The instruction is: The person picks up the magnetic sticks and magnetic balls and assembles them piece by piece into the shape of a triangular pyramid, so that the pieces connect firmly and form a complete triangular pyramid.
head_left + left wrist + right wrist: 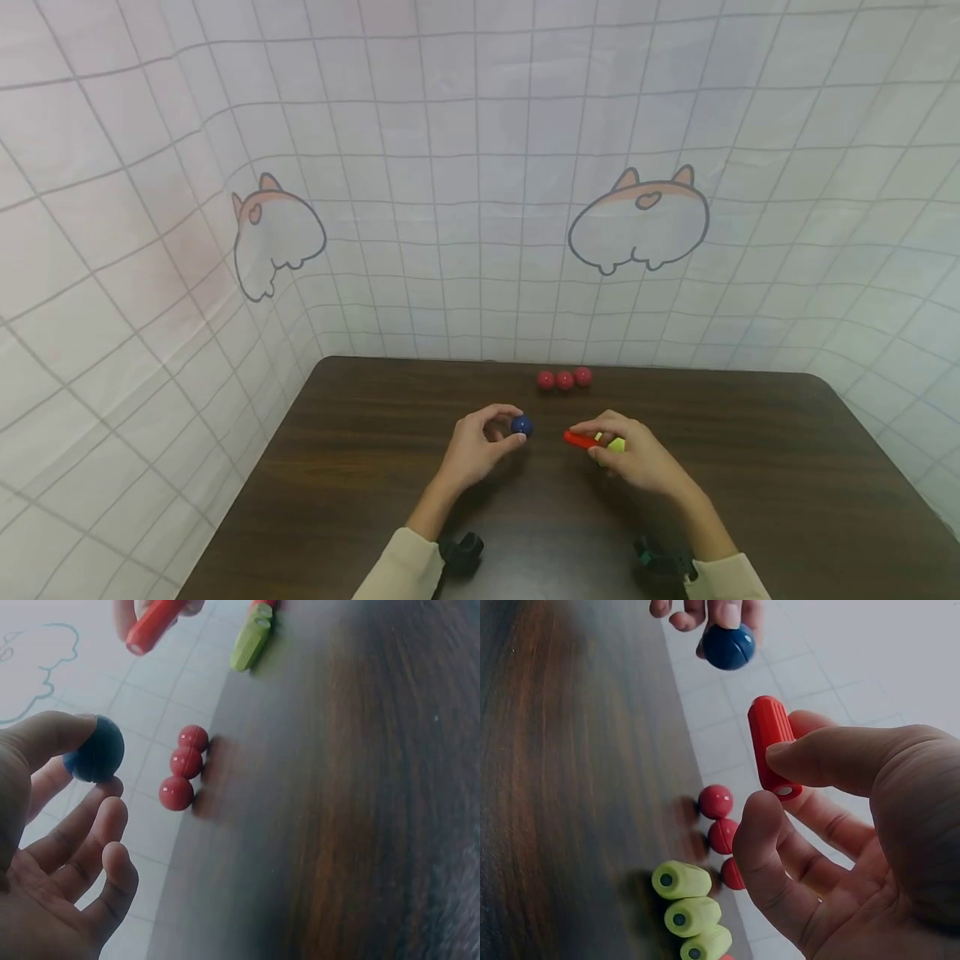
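A dark blue ball (521, 426) with a seam is pinched between the thumb and a finger of my left hand (476, 448), the other fingers loosely bent. My right hand (641, 454) pinches a short red ribbed rod (769, 742) with a pale round spot in its end. The rod and the ball are apart, facing each other above the table. Yellow-green rods (682, 879) with dark round spots in their ends lie side by side on the tabletop, partly hidden behind my right hand in the head view.
Three red balls (565, 380) sit touching in a row near the far edge of the dark wooden table (375, 417). A sliver of something red shows beside the yellow-green rods. White grid-patterned cloth (465, 192) encloses the table behind and at the sides.
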